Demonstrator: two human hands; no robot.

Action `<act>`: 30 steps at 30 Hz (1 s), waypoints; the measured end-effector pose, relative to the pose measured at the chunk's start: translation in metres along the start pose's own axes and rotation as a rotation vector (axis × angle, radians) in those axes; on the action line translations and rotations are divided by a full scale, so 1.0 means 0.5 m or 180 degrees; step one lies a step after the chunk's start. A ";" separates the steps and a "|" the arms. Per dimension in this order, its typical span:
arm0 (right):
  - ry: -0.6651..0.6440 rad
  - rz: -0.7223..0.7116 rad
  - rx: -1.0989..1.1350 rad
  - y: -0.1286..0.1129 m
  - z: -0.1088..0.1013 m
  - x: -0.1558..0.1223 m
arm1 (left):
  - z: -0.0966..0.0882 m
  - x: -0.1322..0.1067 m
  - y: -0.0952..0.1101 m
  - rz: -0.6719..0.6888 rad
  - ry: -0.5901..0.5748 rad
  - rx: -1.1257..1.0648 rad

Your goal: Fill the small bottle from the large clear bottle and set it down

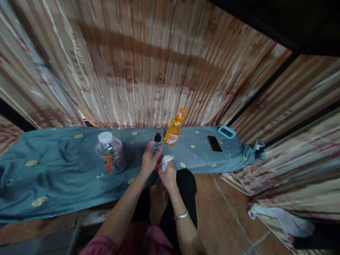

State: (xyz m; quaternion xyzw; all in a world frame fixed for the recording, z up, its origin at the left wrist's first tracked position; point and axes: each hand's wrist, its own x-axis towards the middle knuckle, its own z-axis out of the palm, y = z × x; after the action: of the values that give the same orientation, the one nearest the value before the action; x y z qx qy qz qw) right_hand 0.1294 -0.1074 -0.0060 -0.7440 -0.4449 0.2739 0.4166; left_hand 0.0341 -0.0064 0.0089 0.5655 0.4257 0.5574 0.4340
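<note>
My left hand point(149, 161) is wrapped round a clear bottle point(156, 147) with a black cap, held upright above the front part of the cloth-covered surface. Close beside it, my right hand point(168, 176) grips a crumpled white tissue point(166, 161) near the lower part of the bottle. Whether the tissue touches the bottle I cannot tell. Just behind and right of the bottle stands an orange pump bottle point(174, 131) with a pale label. To the left is a clear plastic tub point(114, 159) with a white-capped bottle point(105, 138) inside it.
A teal patterned cloth point(66, 166) covers the long surface. Toward its right end lie a dark phone point(214, 143) and a blue-framed digital clock point(226, 132). Patterned curtains point(138, 71) hang close behind and at the right. A white cloth or bag point(287, 219) lies low at the right.
</note>
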 end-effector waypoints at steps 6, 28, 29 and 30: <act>-0.0049 0.0059 -0.0723 -0.042 0.007 0.065 | 0.044 -0.037 -0.003 0.0121 -0.0264 0.0167; -0.1305 -0.0211 -0.1503 -0.052 -0.244 0.298 | 0.168 0.041 -0.088 -0.0227 -0.0791 -0.0113; -0.1292 -0.0214 -0.1519 -0.051 -0.248 0.301 | 0.168 0.049 -0.095 -0.0285 -0.0793 -0.0043; -0.1271 -0.0214 -0.1548 -0.049 -0.251 0.304 | 0.169 0.055 -0.100 -0.0329 -0.0815 0.0018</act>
State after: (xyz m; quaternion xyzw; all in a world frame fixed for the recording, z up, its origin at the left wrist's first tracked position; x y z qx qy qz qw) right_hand 0.2852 -0.0128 0.0727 -0.7381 -0.5947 0.2863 0.1397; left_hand 0.1189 0.0319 -0.0324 0.6106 0.3970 0.4562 0.5113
